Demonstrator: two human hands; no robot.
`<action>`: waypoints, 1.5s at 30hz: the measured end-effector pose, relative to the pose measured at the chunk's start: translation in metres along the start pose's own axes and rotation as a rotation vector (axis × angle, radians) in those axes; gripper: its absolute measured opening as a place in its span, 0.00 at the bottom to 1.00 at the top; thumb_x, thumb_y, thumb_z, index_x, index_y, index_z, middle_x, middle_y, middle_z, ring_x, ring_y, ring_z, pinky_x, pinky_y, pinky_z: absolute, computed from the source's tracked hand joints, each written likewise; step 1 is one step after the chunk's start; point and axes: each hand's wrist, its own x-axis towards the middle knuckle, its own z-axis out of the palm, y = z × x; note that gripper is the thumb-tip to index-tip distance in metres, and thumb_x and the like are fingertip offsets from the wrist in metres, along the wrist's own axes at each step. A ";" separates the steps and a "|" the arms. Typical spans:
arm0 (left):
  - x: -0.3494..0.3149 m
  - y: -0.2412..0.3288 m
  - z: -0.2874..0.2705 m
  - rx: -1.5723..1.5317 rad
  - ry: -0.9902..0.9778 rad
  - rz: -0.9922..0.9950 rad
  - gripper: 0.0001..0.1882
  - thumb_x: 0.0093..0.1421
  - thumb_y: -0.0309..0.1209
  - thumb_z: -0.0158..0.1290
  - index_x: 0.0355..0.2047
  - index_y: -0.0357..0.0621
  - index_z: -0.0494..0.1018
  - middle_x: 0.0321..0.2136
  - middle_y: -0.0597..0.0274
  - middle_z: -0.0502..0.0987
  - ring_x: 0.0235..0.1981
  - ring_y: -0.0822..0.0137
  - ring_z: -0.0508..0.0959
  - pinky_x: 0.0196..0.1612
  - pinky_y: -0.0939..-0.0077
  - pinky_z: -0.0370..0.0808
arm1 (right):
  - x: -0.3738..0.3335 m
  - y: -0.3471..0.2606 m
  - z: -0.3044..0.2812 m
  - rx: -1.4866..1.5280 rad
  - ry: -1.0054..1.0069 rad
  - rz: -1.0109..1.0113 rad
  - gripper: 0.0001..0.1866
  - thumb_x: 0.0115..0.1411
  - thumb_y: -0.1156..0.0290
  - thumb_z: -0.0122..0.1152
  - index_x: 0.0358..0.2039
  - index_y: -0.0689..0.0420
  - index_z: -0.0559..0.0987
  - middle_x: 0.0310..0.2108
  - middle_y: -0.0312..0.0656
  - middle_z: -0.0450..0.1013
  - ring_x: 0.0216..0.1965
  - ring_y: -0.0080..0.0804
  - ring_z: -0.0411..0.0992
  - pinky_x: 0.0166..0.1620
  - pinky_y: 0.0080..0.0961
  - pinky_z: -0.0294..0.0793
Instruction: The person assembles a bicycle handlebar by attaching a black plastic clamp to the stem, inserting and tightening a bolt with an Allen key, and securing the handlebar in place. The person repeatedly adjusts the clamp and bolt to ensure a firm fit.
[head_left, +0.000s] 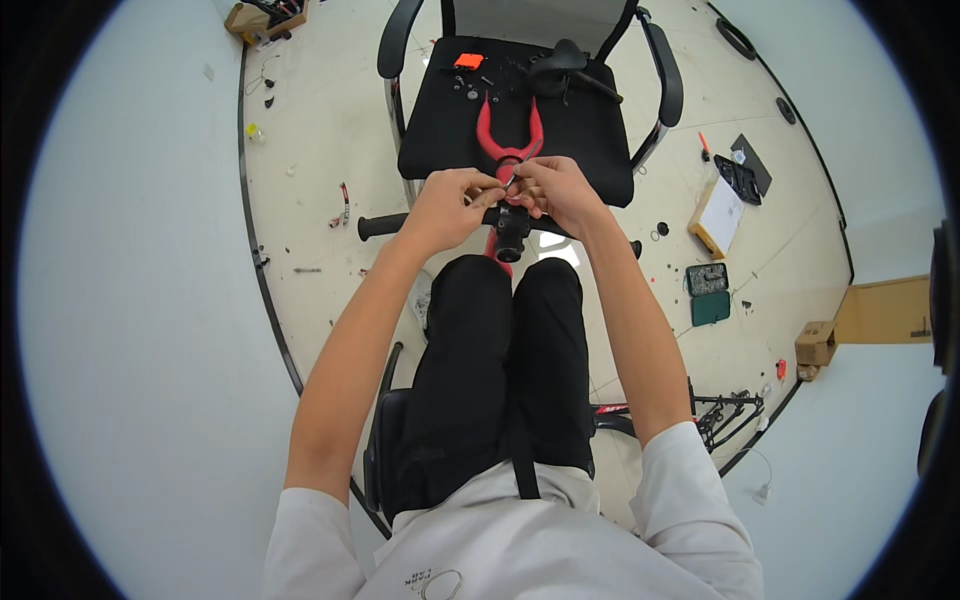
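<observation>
A partly assembled state is shown. Directly beneath and just nearer than the fingertips, a black stem (511, 228) appears to be fitted on a handlebar (382, 227), which is extended past both hands on either side. Beyond the fingertips, a red fork (484, 125) is pointed away, its two prongs rested on a black chair seat (425, 140). Parts are seen left unattached: farther ahead of the hands, a black saddle (560, 66) with its post is laid on the seat, and loose small hardware (472, 95) is scattered near an orange box (468, 62). How firmly the stem is fastened cannot be judged.

The hands are brought close together, fingertips almost meeting above the stem. A small metallic piece (511, 182) appears to be pinched between thumb and forefinger of the right hand (562, 190); its exact kind cannot be made out. The left hand (452, 205) is curled in from its own side, fingers bent toward the piece, but whether it is gripped there cannot be told. Both forearms are reached forward and angled inward, with the backs of the hands turned largely upward.
</observation>
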 end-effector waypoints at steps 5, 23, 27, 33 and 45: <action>0.001 0.001 -0.002 0.129 -0.002 0.116 0.08 0.62 0.25 0.58 0.39 0.35 0.81 0.31 0.57 0.81 0.27 0.65 0.79 0.35 0.73 0.77 | 0.004 -0.009 0.000 -0.167 -0.032 0.062 0.11 0.65 0.70 0.57 0.34 0.67 0.77 0.27 0.44 0.77 0.21 0.21 0.73 0.23 0.16 0.73; -0.016 -0.013 0.009 -0.007 0.094 -0.058 0.10 0.63 0.30 0.55 0.38 0.36 0.79 0.26 0.50 0.80 0.24 0.57 0.79 0.32 0.66 0.73 | 0.017 -0.019 0.024 -0.371 -0.021 -0.001 0.10 0.61 0.74 0.58 0.30 0.72 0.75 0.25 0.50 0.78 0.24 0.34 0.80 0.28 0.25 0.83; -0.013 -0.006 0.004 0.110 -0.053 -0.208 0.16 0.66 0.39 0.50 0.37 0.38 0.79 0.22 0.48 0.78 0.25 0.54 0.78 0.31 0.63 0.71 | 0.013 -0.017 0.020 -0.269 -0.005 0.055 0.12 0.61 0.71 0.60 0.34 0.70 0.76 0.26 0.47 0.77 0.23 0.28 0.77 0.30 0.19 0.81; -0.002 0.018 0.004 0.255 -0.138 -0.128 0.18 0.66 0.38 0.50 0.29 0.32 0.75 0.16 0.53 0.68 0.19 0.62 0.62 0.27 0.65 0.62 | 0.005 -0.014 0.003 -0.129 0.007 0.051 0.11 0.63 0.72 0.60 0.36 0.69 0.75 0.27 0.46 0.77 0.25 0.27 0.78 0.32 0.19 0.81; -0.005 0.017 0.002 0.332 -0.202 -0.002 0.19 0.62 0.34 0.50 0.49 0.36 0.78 0.36 0.44 0.81 0.39 0.47 0.79 0.44 0.63 0.73 | 0.006 0.021 -0.013 0.135 0.031 -0.080 0.08 0.63 0.74 0.58 0.37 0.67 0.76 0.29 0.45 0.77 0.26 0.27 0.78 0.32 0.20 0.82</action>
